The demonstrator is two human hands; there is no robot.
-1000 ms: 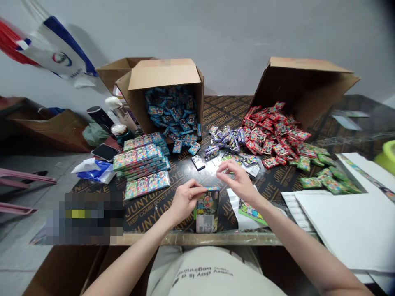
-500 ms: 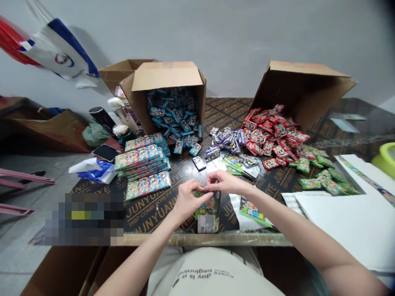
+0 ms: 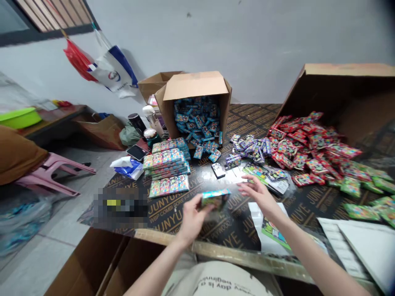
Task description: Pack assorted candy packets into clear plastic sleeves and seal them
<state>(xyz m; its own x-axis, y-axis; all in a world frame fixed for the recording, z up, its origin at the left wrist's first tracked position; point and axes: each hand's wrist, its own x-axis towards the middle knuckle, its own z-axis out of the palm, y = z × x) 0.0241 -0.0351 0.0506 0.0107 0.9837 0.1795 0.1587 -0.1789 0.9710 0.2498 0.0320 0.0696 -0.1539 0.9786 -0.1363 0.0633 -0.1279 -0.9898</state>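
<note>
Packet [image 3: 216, 198] with a blue edge, slightly blurred in the head view, is pinched between thumb and fingers of the left hand [image 3: 194, 216], over the table [image 3: 216, 236] and inside its taped front edge. The right hand [image 3: 256, 195] is apart from it, fingers parted; dark printed tabletop shows between the 2 hands and runs nearer to that edge. Beneath the right forearm, a green-edged card [image 3: 274, 234] lies on a white sheet [image 3: 255, 218] close to the front edge. Stacked packs [image 3: 166, 160] border the working room on the left, printed cards [image 3: 268, 181] on the far right side. Farther back stand 2 cartons: blue packets [image 3: 199, 121] fill the left carton [image 3: 196, 86], red packets [image 3: 308, 150] spill from the right carton [image 3: 348, 70], and purple packets [image 3: 253, 146] lie between.
</note>
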